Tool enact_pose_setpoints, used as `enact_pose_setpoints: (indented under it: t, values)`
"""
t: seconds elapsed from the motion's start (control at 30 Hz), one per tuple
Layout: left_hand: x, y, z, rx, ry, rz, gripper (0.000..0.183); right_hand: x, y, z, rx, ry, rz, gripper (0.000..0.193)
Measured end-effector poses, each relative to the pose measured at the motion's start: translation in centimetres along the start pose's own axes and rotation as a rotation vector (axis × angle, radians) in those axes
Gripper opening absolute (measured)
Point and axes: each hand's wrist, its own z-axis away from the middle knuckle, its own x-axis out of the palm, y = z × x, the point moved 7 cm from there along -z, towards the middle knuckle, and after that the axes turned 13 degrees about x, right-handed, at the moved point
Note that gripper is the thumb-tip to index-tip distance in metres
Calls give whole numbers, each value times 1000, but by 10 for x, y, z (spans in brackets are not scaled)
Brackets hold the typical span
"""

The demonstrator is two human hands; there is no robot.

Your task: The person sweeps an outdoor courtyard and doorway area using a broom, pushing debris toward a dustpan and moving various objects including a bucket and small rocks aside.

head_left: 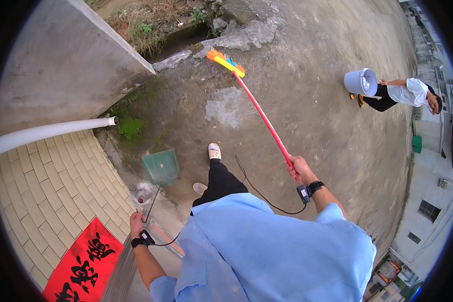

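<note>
My right hand is wrapped round the red handle of a broom. The broom's yellow head with orange and blue bristles is out ahead of me, near the broken edge of the concrete. Low on my left side, my left hand is closed on the thin dark handle of a dustpan. The green pan is down by the ground to the left of my feet. Clear crumpled plastic shows close to the pan. A black device with a cable is strapped at each wrist.
A tiled wall with a red banner and a white pipe stands at left. A grey wall and weedy ditch lie beyond. At right, a person carries a pale bucket.
</note>
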Motion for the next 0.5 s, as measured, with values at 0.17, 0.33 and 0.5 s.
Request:
enact_pose_setpoints:
  t: [0.17, 0.33, 0.5]
  values:
    - [17, 2, -34, 79, -17, 17, 30, -11, -54, -27, -200, 193, 215, 39]
    - [40, 12, -23, 82, -30, -89, 32, -18, -122, -101, -235, 373, 352, 39]
    - [43, -11, -2, 97, -67, -55, 33, -20, -4, -106, -139, 254, 466, 42]
